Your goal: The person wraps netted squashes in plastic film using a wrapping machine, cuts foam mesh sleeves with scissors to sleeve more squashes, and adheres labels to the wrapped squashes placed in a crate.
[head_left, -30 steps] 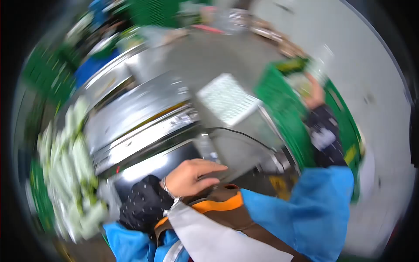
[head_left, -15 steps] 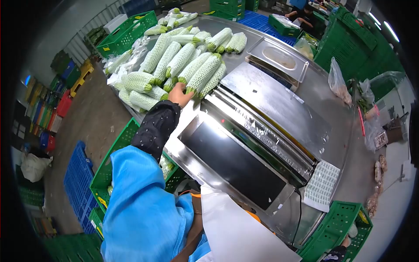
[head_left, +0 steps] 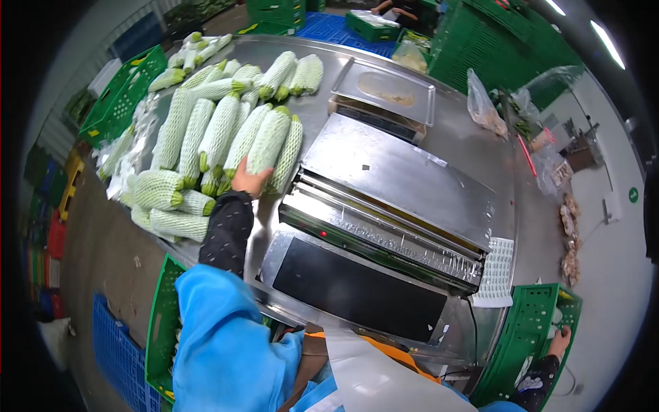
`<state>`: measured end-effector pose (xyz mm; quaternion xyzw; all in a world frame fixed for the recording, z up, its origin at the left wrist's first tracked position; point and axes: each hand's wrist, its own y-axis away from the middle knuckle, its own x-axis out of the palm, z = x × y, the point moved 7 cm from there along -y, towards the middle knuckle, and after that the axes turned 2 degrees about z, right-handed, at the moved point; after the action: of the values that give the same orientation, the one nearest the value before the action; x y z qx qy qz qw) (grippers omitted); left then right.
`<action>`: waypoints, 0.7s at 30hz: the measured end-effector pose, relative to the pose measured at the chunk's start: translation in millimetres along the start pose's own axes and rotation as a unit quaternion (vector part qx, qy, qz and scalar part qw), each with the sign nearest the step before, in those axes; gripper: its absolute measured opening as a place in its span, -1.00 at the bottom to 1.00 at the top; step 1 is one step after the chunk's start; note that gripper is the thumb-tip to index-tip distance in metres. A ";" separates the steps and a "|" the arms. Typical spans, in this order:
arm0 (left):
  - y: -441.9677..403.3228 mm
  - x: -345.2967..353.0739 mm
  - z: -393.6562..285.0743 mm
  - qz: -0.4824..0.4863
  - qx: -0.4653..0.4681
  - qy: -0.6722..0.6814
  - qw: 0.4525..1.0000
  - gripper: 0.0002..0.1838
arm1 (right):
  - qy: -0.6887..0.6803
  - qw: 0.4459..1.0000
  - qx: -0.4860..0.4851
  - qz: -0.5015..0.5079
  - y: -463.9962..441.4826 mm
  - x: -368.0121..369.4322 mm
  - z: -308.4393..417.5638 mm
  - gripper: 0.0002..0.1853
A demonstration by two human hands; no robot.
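At the lower end of a zucchini in a white foam net [head_left: 270, 141], my left hand [head_left: 251, 180] is closed round it. Several more netted zucchinis [head_left: 194, 134] lie beside it on the steel table [head_left: 322, 48]. At the far right my right hand [head_left: 561, 342] is at the edge of a green crate [head_left: 504, 350], near pale items inside; its fingers are curled, and what they hold, if anything, is too small to tell. A wrapping machine [head_left: 398, 192] with a black plate [head_left: 357, 292] stands between my hands.
A steel tray [head_left: 388, 89] sits behind the machine. A label sheet [head_left: 495, 275] lies at its right. Green crates stand at the left [head_left: 123, 96] and below the table [head_left: 161, 323]. Plastic bags [head_left: 484, 106] lie at the back right. A person [head_left: 398, 10] is far behind.
The view has swung left, then shifted a little. My left hand has gone from over the machine to the zucchinis and now grips one. More of my right hand shows than half a second ago.
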<state>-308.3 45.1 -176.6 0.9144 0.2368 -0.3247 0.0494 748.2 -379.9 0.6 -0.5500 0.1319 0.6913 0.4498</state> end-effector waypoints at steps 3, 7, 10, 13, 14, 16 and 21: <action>14.2 -7.7 -9.3 0.128 -0.110 0.326 0.930 -0.32 | -0.120 0.993 -0.001 0.013 -10.6 12.5 10.3 -0.69; 30.1 -61.6 -61.7 0.140 0.031 0.226 0.964 -0.19 | -0.222 0.966 -0.123 0.057 -1.0 26.5 136.0 -0.71; 42.2 -78.3 -168.1 0.184 0.184 0.141 0.955 -0.11 | -0.242 0.939 -0.221 0.101 34.9 44.7 300.5 -0.66; 56.8 -36.5 -258.9 0.313 0.308 0.138 0.888 -0.18 | -0.293 0.878 -0.340 0.168 85.1 81.3 457.1 -0.36; 64.9 -15.9 -279.4 0.345 0.322 0.125 0.873 -0.20 | -0.315 0.835 -0.416 0.176 107.7 87.3 503.9 -0.27; 88.8 31.5 -306.0 0.425 0.335 0.143 0.829 -0.24 | -0.276 0.779 -0.543 0.150 141.2 99.3 570.9 -0.15; 118.9 114.2 -307.7 0.514 0.387 0.062 0.763 -0.17 | -0.223 0.752 -0.561 0.266 158.7 172.1 596.8 -0.19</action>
<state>-0.2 61.0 -13.3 0.8587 -0.4118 -0.2571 -0.1641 245.2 17.3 14.8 -0.4763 -0.2423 0.8360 -0.1248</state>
